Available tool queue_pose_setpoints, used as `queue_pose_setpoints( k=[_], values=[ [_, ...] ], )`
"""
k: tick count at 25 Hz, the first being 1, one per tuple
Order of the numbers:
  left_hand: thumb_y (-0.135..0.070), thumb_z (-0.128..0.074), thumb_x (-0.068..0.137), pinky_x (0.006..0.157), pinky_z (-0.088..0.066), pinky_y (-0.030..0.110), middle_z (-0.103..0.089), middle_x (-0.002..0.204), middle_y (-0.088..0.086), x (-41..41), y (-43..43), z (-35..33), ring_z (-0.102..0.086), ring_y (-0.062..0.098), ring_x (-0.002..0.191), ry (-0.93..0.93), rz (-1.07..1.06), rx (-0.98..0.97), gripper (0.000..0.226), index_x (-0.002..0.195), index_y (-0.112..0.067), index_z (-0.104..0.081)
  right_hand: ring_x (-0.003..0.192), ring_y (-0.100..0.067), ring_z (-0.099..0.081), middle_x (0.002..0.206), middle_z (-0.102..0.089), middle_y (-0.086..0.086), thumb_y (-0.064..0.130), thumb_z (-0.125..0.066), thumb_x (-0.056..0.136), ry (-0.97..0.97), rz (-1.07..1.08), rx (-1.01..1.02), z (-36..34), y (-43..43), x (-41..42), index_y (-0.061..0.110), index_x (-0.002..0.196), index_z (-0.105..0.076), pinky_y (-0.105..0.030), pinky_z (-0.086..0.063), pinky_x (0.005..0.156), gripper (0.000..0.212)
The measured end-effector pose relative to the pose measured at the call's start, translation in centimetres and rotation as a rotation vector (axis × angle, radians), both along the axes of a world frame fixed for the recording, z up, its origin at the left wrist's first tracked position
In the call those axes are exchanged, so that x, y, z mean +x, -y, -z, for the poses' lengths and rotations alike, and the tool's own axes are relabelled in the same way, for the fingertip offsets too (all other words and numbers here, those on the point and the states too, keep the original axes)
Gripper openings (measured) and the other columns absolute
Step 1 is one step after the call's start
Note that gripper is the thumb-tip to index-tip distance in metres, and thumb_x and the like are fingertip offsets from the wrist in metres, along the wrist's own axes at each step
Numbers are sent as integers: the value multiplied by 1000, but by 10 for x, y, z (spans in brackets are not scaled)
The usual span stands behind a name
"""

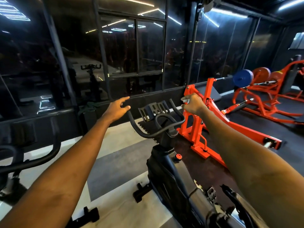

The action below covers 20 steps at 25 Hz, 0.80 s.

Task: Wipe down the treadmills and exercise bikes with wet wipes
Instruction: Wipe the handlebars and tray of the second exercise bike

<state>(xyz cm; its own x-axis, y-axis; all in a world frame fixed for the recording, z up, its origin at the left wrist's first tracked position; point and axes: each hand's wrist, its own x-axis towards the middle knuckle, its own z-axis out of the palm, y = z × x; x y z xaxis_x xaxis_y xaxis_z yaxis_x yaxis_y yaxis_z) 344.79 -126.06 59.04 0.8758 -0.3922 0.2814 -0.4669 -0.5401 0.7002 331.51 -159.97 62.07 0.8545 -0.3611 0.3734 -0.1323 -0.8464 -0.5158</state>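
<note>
A black exercise bike (166, 163) stands in front of me, its curved handlebars (153, 134) and a slotted black tablet holder (154, 110) at the top. My left hand (117, 109) hovers at the tip of the left handlebar horn, fingers spread and relaxed, holding nothing. My right hand (192, 104) is curled just past the tip of the right horn and pinches a small crumpled white wet wipe (185, 101), which peeks out between its fingers. A red knob (178, 156) sits on the frame below the handlebar post.
A second black bike's handlebar (32, 160) reaches in at the left. An orange weight machine (212, 122) stands close on the bike's right, with more orange machines and a blue plate (243, 78) behind. Dark glass walls (115, 55) rise ahead.
</note>
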Motion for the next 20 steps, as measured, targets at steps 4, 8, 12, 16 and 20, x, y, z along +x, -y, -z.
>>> queue_pose_setpoints(
  k=[4,8,12,16,20],
  values=[
    [-28,-65,97,114,-37,40,-47,153,6,54,32,17,-45,23,140,-24,-35,34,56,150,-37,-45,120,-30,-58,122,-67,-16,13,-68,84,-37,-19,-16,19,34,59,8,116,-74,-30,-43,101,33],
    [-25,-64,98,113,-37,40,-47,154,4,115,54,51,-44,25,141,-63,-26,94,56,150,-35,-45,107,-30,-67,107,-74,-15,8,-68,80,-89,-3,13,53,57,121,6,104,-77,-23,-46,84,25],
    [-23,-65,97,110,-40,40,-53,148,6,172,71,95,-50,29,136,-124,20,197,54,147,-32,-49,111,-35,-65,110,-74,-17,5,-65,83,-127,24,9,103,60,178,4,103,-77,-32,-45,98,24],
    [-24,-64,97,107,-43,37,-59,142,8,207,86,142,-56,28,128,-111,116,393,50,145,-26,-53,109,-33,-66,108,-74,-14,-4,-58,79,-226,-23,14,169,72,227,8,108,-74,-38,-50,97,36],
    [-35,-64,97,116,-31,34,-52,149,4,226,104,180,-45,21,139,3,311,612,48,144,-24,-57,104,-27,-65,112,-69,-12,-2,-56,85,-300,-51,78,221,57,243,6,124,-58,-37,-49,93,40]
  ],
)
